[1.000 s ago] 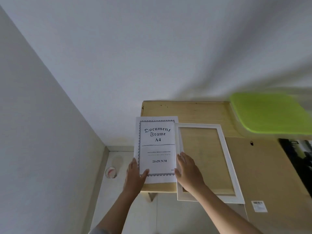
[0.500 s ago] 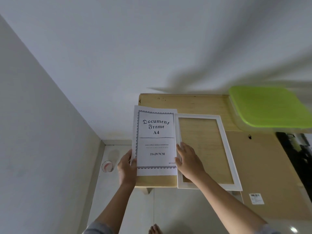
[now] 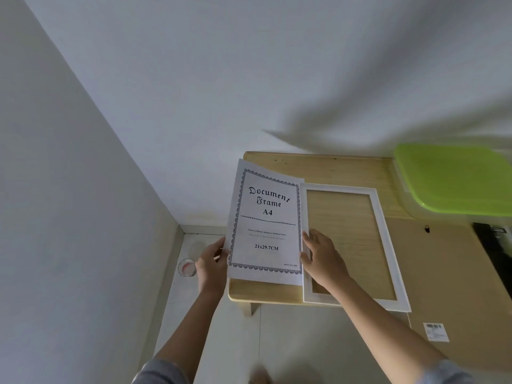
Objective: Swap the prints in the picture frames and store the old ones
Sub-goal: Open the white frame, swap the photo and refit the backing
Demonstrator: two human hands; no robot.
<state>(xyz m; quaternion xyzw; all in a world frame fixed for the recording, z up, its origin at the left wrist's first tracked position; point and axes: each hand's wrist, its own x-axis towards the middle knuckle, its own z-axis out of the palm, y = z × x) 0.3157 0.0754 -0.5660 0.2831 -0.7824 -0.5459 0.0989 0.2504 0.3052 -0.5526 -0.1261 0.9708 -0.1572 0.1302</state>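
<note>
Print (image 3: 266,225) now lifted leftward, beside white frame (image 3: 387,245); green lid (image 3: 454,178), perhaps, behind

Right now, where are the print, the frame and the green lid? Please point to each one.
print (image 3: 266,225): head view, centre of the sheet.
frame (image 3: 387,245): head view, on its right rail.
lid (image 3: 454,178): head view, middle of its top.

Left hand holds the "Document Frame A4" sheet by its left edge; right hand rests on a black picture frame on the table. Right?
No. The head view shows the picture frame is white, not black. The left hand does hold the sheet by its left edge, and the right hand rests on the frame.
</note>
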